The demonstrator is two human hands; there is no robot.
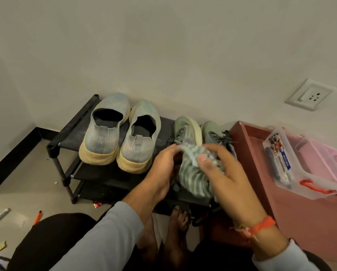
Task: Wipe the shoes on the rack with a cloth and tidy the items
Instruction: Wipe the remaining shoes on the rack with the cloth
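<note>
both hands work a striped grey-and-white cloth over the near right part of the black shoe rack: the left hand pinches its left edge with curled fingers, and the right hand grips the bunched top. a pale blue slip-on pair stands on the rack's top shelf at left, heels toward the person, and a green laced pair sits just beyond the cloth. to the right, a clear plastic box and a pink basket rest on a reddish-brown surface.
</note>
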